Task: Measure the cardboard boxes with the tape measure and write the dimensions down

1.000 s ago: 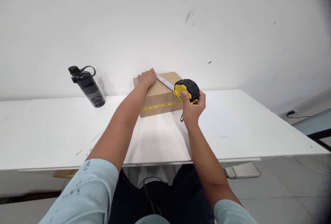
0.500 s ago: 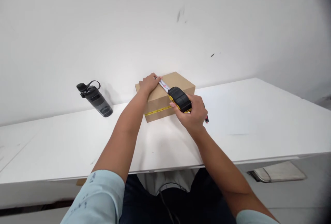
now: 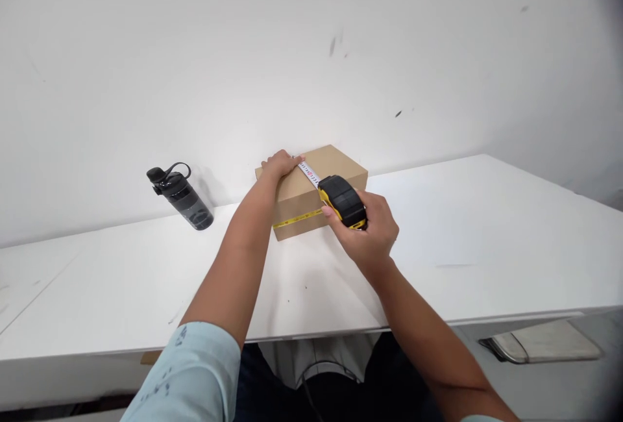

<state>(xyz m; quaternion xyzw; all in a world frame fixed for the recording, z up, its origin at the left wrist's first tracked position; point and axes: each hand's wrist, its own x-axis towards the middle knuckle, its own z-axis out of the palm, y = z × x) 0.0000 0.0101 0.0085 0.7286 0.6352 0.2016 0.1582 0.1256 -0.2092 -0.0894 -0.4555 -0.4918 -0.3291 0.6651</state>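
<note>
A brown cardboard box point(image 3: 335, 159) with a yellow printed strip along its front side rests on the white table. My right hand point(image 3: 374, 230) is closed around a black and yellow tape measure point(image 3: 343, 201), held at the box's near top edge. Its white blade point(image 3: 309, 174) is pulled out across the box top toward the far left. At the far end of the blade, my left hand point(image 3: 281, 165) pinches the tip and leans on the box. The blade's very end is hidden by the fingers.
To the left, a dark translucent water bottle point(image 3: 182, 198) with a loop lid stands near the wall. The white table point(image 3: 487, 234) runs along the wall. Below its front edge at right lies a flat beige case point(image 3: 549, 342).
The whole view has shifted, so things sit slightly lower. My right hand with the tape measure has moved a little right and nearer; the small red and black item behind it is now hidden.
</note>
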